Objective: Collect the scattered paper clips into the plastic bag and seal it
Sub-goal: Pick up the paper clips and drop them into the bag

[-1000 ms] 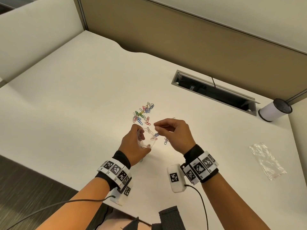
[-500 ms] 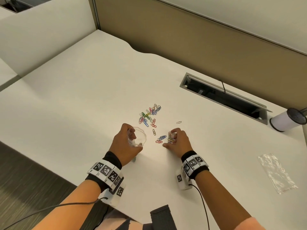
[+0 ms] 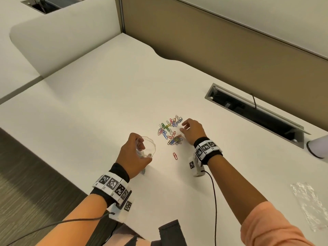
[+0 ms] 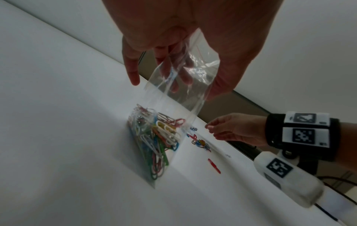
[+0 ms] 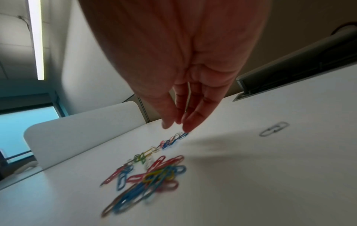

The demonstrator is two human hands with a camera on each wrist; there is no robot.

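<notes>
Left hand point(image 3: 132, 155): I grip the plastic bag point(image 3: 146, 147) by its mouth, left of centre, bottom on the table point(image 3: 88, 107); I should hold it wide open.
Paper clips point(image 3: 170, 129): loose at frame centre, some already bagged.
Right hand point(image 3: 192, 130): fingers spread, holding nothing, just right of the pile; best to pinch several clips together.

Black wristbands point(image 3: 207, 150) with checkered markers, peach sleeves point(image 3: 269, 226).

A white table point(image 3: 106, 107) stands against a tan partition point(image 3: 230, 50), with a white divider point(image 3: 62, 38) along its left edge. Grey carpet point(image 3: 35, 183) lies beyond its near-left edge; a ceiling light strip point(image 5: 36, 39) glows overhead.
</notes>
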